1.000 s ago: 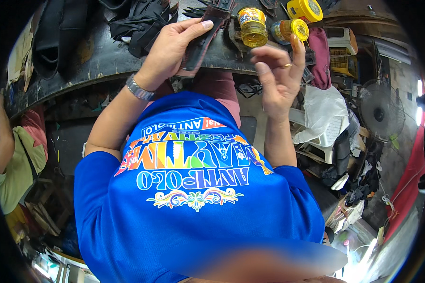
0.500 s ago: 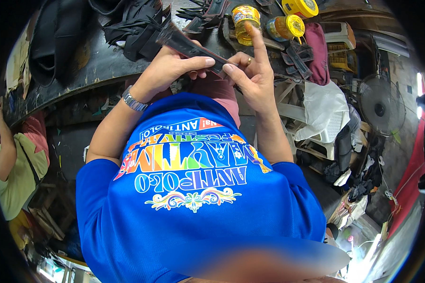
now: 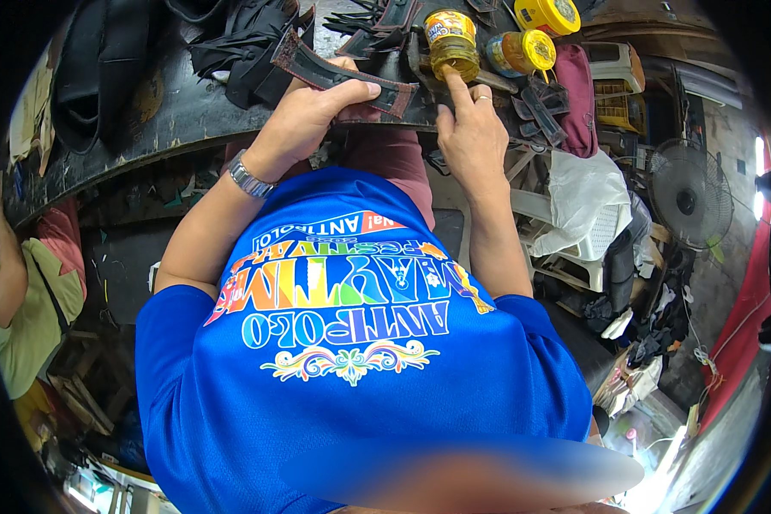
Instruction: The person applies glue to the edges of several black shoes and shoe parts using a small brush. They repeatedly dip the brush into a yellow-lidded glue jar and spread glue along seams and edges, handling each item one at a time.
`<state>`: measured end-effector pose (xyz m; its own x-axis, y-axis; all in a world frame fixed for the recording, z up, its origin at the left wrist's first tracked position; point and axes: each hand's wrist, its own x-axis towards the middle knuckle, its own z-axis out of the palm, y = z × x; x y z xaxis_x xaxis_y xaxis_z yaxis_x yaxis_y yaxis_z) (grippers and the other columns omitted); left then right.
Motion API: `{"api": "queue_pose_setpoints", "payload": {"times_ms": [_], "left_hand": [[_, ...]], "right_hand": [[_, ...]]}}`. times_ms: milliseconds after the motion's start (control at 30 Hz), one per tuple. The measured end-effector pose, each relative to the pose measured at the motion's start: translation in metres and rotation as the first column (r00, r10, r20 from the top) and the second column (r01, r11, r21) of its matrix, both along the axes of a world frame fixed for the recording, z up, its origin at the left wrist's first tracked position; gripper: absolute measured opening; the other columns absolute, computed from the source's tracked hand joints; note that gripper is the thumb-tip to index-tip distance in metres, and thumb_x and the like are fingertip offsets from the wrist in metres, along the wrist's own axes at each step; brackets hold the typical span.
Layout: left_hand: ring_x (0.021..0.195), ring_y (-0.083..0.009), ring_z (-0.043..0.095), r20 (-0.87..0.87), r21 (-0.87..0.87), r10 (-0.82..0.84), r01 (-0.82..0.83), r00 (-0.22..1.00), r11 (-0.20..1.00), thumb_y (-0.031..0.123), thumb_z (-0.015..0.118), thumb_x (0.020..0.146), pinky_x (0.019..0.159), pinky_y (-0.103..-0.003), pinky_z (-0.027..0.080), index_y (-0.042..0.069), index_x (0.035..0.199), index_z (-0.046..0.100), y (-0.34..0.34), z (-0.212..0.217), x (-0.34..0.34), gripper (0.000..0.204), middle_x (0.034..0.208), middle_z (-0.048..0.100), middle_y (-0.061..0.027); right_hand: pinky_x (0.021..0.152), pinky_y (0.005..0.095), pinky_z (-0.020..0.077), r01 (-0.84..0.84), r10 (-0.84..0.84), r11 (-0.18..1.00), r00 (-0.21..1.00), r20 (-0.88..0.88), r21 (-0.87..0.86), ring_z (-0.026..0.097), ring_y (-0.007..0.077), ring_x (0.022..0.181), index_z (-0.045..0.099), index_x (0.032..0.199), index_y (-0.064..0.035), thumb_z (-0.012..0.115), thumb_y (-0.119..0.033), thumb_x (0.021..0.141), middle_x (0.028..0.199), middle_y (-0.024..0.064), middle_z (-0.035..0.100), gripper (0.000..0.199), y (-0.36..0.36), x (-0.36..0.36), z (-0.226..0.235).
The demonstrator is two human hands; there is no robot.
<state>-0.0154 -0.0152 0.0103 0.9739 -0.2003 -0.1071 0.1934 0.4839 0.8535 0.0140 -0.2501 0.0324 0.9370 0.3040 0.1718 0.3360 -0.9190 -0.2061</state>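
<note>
My left hand [image 3: 313,116], with a metal watch on its wrist, pinches a curved black strip [image 3: 310,70] with reddish-brown rough ends, its thumb lying on top. The strip is held above the near edge of the dark worktable [image 3: 167,120]. My right hand [image 3: 478,133] wears a ring and holds nothing. Its index finger is stretched to the mouth of a glass jar [image 3: 451,43] with a yellowish content; whether the fingertip is inside is hard to tell. The other right fingers are bent, and the thumb stands apart.
Black cut pieces [image 3: 244,60] lie heaped at the back left. Right of the glass jar are an orange-brown jar with a yellow lid [image 3: 521,53], a yellow tub [image 3: 548,15] and a maroon pouch [image 3: 576,98]. A standing fan [image 3: 687,201] is farther right. Another person [image 3: 34,300] is at the left.
My right hand has let go of the strip and moved right, its index finger now at the glass jar's mouth. My left hand keeps the strip, whose right end now shows.
</note>
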Motion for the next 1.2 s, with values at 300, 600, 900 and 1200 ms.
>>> {"api": "queue_pose_setpoints", "payload": {"times_ms": [300, 600, 900, 1200], "left_hand": [[0.094, -0.0151, 0.070, 0.041, 0.031, 0.057, -0.058, 0.998, 0.998, 0.009, 0.065, 0.097, 0.082, -0.032, 0.063, 0.001, 0.094, 0.059, -0.001, 0.003, 0.004, 0.010, 0.098, 0.065, -0.0067], [0.086, -0.0089, 0.065, 0.108, 0.060, 0.058, -0.064, 0.993, 0.996, 0.010, 0.065, 0.097, 0.076, -0.029, 0.062, 0.006, 0.089, 0.057, -0.002, 0.008, -0.004, 0.012, 0.089, 0.060, -0.0009], [0.085, -0.0084, 0.064, 0.125, 0.004, 0.174, -0.176, 0.977, 0.984, 0.009, 0.071, 0.092, 0.079, -0.025, 0.054, 0.003, 0.093, 0.068, -0.003, 0.001, -0.003, 0.006, 0.092, 0.067, -0.0017], [0.081, -0.0065, 0.059, 0.277, 0.312, 0.122, -0.209, 0.953, 0.927, 0.012, 0.071, 0.092, 0.074, -0.024, 0.048, 0.004, 0.092, 0.069, 0.007, -0.006, 0.002, 0.008, 0.083, 0.066, 0.0010]], "right_hand": [[0.080, 0.0346, 0.0496, -0.279, 0.218, 0.733, 0.960, 0.174, 0.620, 0.059, 0.0233, 0.093, 0.079, 0.107, -0.0148, 0.064, 0.010, 0.070, 0.110, 0.0086, 0.059, 0.047, -0.003, -0.018, 0.041], [0.099, 0.0415, 0.0450, -0.426, 0.315, 0.872, 0.865, 0.391, 0.240, 0.054, 0.0315, 0.115, 0.076, 0.122, -0.0255, 0.069, 0.003, 0.069, 0.132, 0.0110, 0.058, 0.060, 0.022, -0.015, 0.016], [0.096, 0.0403, 0.0458, -0.521, 0.415, 0.810, 0.834, 0.363, 0.269, 0.056, 0.0292, 0.113, 0.076, 0.121, -0.0303, 0.074, 0.000, 0.068, 0.129, 0.0095, 0.059, 0.060, 0.017, -0.013, 0.006], [0.086, 0.0380, 0.0455, -0.419, 0.309, 0.745, 0.907, 0.287, 0.519, 0.054, 0.0253, 0.099, 0.078, 0.116, -0.0252, 0.071, 0.002, 0.068, 0.116, 0.0077, 0.060, 0.056, 0.018, -0.020, 0.011]]}}
